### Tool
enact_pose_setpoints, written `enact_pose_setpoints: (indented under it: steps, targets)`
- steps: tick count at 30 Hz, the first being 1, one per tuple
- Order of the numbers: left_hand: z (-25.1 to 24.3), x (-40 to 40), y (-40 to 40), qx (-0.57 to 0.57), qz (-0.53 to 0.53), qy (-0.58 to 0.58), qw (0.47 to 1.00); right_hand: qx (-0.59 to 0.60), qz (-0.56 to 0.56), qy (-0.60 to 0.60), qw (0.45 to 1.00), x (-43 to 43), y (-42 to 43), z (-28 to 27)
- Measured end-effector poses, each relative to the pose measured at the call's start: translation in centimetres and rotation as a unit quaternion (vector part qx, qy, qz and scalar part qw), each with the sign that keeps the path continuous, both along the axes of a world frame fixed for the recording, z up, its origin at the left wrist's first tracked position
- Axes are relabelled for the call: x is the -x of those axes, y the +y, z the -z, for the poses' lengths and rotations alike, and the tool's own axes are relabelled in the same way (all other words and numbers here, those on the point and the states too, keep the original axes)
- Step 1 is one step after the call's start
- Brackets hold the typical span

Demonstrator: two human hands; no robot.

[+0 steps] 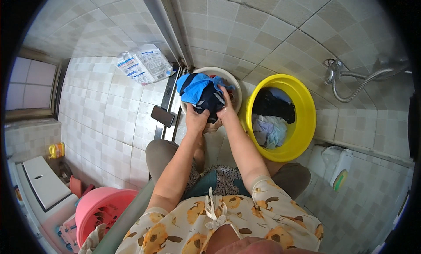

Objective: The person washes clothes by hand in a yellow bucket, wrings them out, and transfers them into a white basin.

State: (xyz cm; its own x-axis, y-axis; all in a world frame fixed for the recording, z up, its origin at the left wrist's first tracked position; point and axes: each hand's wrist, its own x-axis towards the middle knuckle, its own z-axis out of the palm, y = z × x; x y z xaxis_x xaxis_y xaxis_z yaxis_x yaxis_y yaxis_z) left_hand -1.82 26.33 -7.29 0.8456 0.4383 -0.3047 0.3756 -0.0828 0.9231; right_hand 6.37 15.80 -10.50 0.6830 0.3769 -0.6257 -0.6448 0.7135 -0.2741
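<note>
Between my two hands is a bunched blue and black garment [197,93], held over a round whitish basin [237,87]. My left hand [196,118] grips its near left side, the thumb pressed on the dark cloth. My right hand [225,104] holds the right side with the fingers reaching up along it. A bit of red cloth shows behind the garment; most of the basin's inside is hidden. To the right stands a yellow tub [304,122] with black cloth [274,106] and pale cloth [270,130] in it.
A smartphone [162,116] lies by the door track at left, below a printed plastic package [144,65]. A pink basin [102,214] is at lower left. A shower hose [358,93] hangs on the right wall above a white container [332,162].
</note>
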Motion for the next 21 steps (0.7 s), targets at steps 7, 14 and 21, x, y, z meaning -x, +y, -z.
enact_pose_setpoints:
  steps: [7,14,21]
  targets:
    - [6.1,-1.4,-1.6,0.076,0.024,0.034,0.996,0.304,-0.037,0.044,0.951,-0.3,-1.2,3.1]
    - [5.4,-1.8,-2.2,-0.06,0.039,0.05,0.996,0.45,-0.082,-0.309,0.834,3.2,-4.5,-1.5]
    - [-6.2,-3.7,-4.0,0.134,0.082,-0.01,0.988,0.57,-0.058,-0.251,0.78,4.7,-21.3,-9.4]
